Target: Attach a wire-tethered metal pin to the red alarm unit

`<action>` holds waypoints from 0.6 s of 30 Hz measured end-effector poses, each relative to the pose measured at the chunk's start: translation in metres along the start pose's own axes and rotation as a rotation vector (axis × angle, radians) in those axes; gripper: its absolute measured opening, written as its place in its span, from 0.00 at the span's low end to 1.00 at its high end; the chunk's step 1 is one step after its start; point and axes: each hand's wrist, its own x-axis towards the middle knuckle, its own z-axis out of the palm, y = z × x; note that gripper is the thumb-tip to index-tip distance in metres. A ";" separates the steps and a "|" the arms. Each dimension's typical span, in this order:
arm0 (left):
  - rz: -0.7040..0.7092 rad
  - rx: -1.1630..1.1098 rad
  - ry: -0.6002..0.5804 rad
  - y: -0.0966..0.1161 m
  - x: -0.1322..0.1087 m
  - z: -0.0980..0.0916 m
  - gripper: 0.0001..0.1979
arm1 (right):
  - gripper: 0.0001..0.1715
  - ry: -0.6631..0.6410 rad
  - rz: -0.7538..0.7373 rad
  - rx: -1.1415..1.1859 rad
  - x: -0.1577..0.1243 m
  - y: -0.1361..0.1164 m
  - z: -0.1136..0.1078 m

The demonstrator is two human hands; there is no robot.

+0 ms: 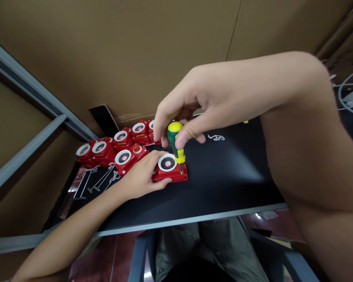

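Observation:
A red device (170, 172) with a round white-rimmed dial lies on the black table (223, 184). My left hand (142, 174) grips its left side and holds it down. My right hand (194, 111) is closed around the green and yellow handle of a screwdriver (175, 145). The screwdriver stands upright with its tip on the device's right corner.
A row of several similar red devices (117, 147) sits at the table's back left. Thin metal parts (94, 182) lie at the left edge, a small wire piece (216, 137) behind. Cardboard walls (135, 51) enclose the table. Cables (351, 98) show at far right.

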 end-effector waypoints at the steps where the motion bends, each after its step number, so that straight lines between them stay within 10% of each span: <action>1: 0.000 -0.001 -0.003 0.000 0.000 0.000 0.30 | 0.21 0.012 -0.008 0.002 0.001 0.000 0.001; 18: -0.086 0.002 -0.050 -0.003 -0.003 -0.001 0.35 | 0.31 -0.159 -0.014 0.304 0.016 0.024 0.006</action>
